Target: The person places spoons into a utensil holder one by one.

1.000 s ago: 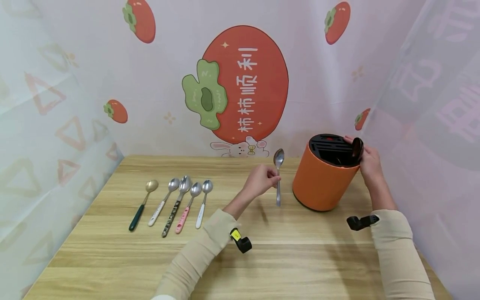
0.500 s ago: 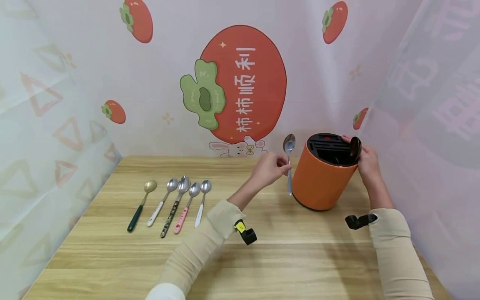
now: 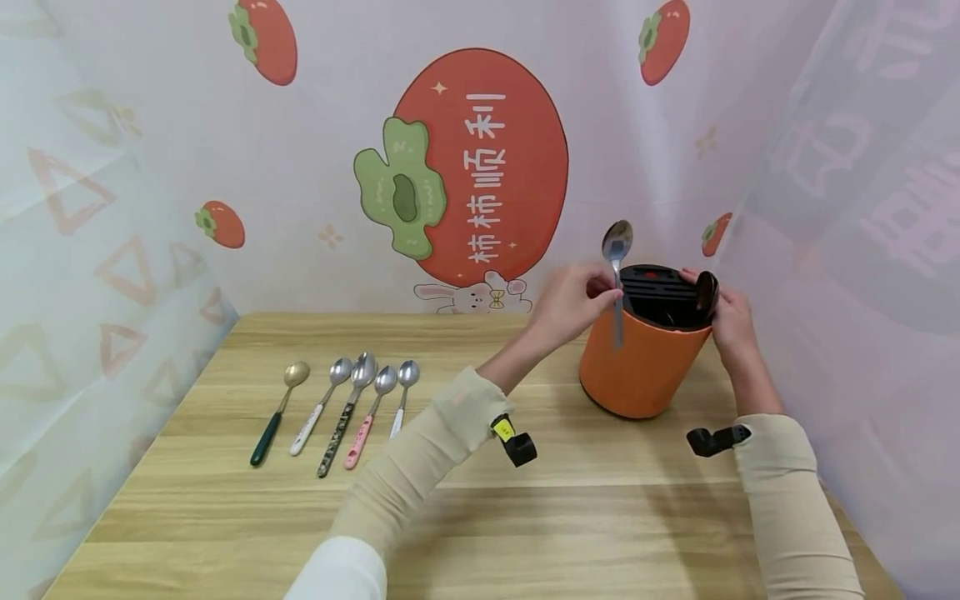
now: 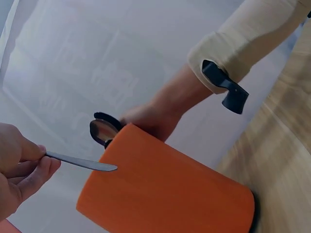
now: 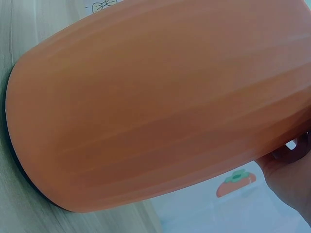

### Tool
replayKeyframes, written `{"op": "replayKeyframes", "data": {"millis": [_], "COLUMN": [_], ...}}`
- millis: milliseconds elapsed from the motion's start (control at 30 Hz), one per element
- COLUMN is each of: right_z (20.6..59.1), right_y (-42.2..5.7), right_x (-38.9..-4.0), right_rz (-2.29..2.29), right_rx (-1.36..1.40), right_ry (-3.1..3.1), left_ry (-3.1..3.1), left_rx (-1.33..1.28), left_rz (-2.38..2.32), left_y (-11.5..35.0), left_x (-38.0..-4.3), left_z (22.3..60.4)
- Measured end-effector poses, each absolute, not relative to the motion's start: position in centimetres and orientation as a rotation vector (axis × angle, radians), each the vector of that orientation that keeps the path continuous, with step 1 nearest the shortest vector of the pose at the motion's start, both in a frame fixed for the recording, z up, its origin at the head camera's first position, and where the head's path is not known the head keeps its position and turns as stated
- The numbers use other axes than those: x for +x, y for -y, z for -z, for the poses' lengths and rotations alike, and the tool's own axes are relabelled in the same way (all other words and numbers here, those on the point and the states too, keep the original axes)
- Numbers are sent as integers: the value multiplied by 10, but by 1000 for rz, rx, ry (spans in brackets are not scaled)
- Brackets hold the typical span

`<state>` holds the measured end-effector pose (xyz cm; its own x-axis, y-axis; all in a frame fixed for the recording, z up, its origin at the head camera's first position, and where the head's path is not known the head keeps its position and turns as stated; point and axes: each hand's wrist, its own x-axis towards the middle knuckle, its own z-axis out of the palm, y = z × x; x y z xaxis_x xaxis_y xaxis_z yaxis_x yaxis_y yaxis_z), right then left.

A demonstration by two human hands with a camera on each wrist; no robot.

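My left hand pinches a metal spoon by its handle, bowl upward, before the near left rim of an orange utensil holder. In the left wrist view the handle tip points towards the orange wall. The holder has a black slotted top with one larger opening. My right hand grips the holder at its right rim, with fingertips at the back edge. Beside that hand, a dark, shiny spoon-like bowl sticks out of the opening; its lower part is hidden. The right wrist view is mostly filled by the orange wall.
On the left of the wooden table lie several spoons side by side: one with a dark green handle, one white, one black patterned, one pink, and another white, partly covered by the left sleeve. A printed curtain stands behind.
My left hand has moved right and upward with the spoon, from beside the holder to its near left rim. The right hand stays on the holder.
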<state>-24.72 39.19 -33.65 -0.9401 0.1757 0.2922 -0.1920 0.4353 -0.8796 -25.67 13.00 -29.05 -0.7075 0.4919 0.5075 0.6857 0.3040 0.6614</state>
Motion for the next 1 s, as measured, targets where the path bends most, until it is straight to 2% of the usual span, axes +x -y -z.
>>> {"op": "replayKeyframes", "data": {"millis": [533, 1000], "right_z": [340, 344], "right_y": [-403, -398], "right_x": [-249, -253], "right_rz": [-1484, -1660], "right_rx": [12, 179], "right_ry": [2336, 2131], "left_ry": [2286, 2431], "left_rx": [-1094, -1095], "left_rz": [1269, 1048], "left_y": [-178, -214], "left_x": [-271, -285], "left_z": [257, 275]}}
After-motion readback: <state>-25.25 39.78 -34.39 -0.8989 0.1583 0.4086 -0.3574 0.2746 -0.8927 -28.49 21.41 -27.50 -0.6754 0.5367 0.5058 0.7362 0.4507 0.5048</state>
